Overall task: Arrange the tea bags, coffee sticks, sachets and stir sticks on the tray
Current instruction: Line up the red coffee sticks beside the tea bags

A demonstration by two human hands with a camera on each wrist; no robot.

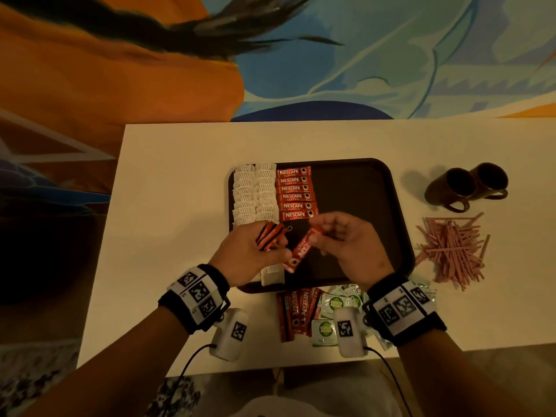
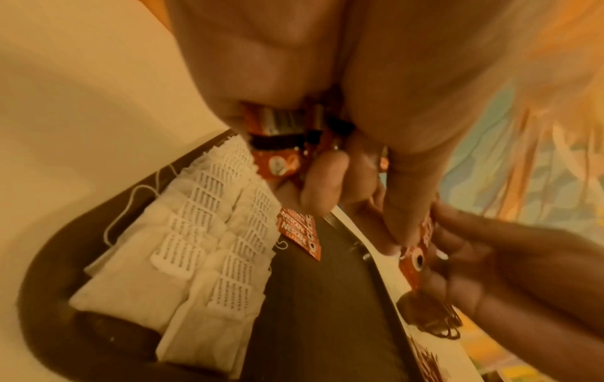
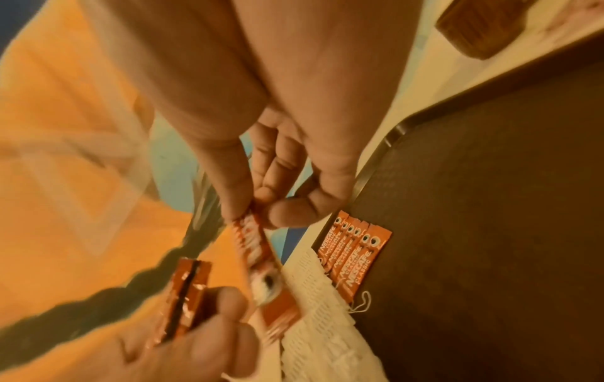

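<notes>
A dark tray [image 1: 385, 188] lies on the white table. Two columns of white tea bags [image 1: 254, 194] fill its left side, with a column of red coffee sticks [image 1: 294, 194] beside them. My left hand [image 1: 255, 251] grips a small bundle of red coffee sticks [image 1: 269, 236] over the tray's near left part. My right hand [image 1: 340, 236] pinches the top end of one red coffee stick [image 1: 302, 249], which hangs slanted between the two hands. The left fingers [image 2: 405, 206] also touch that stick [image 2: 415, 261]. In the right wrist view, thumb and forefinger hold the stick [image 3: 251, 243].
More coffee sticks [image 1: 296, 311] and green-and-white sachets [image 1: 337, 308] lie on the table in front of the tray. A heap of pink stir sticks [image 1: 454, 251] lies to the right. Two dark mugs [image 1: 466, 185] stand at the far right.
</notes>
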